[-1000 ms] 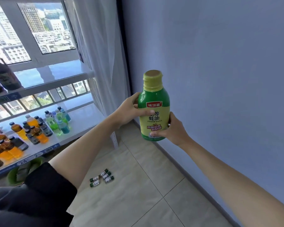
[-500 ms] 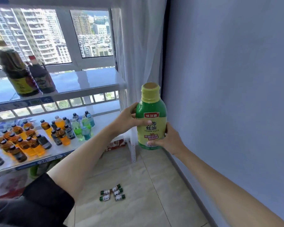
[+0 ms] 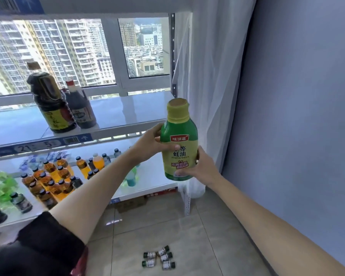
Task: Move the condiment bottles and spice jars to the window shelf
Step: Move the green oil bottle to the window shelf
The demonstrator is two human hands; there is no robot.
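Observation:
I hold a green and yellow oyster sauce bottle [image 3: 178,144] upright in the air with both hands. My left hand [image 3: 150,143] grips its upper side, thumb across the label. My right hand [image 3: 200,168] grips its lower right side and base. The bottle hangs in front of the right end of the white window shelf [image 3: 127,114]. On that shelf, to the left, stand two dark sauce bottles: a large one [image 3: 50,102] and a smaller red-capped one [image 3: 79,106]. Several small spice jars [image 3: 158,258] lie on the tiled floor.
A lower shelf [image 3: 157,176] carries many small drink bottles [image 3: 54,176], orange, dark and green. A white curtain [image 3: 213,76] hangs right of the shelf unit, beside a blue-grey wall [image 3: 297,96]. A shelf post [image 3: 186,200] stands on the floor.
My view has swung left and up, so the window shelf and its two dark bottles show more fully. Both hands keep the same grip on the oyster sauce bottle, nearer the shelf.

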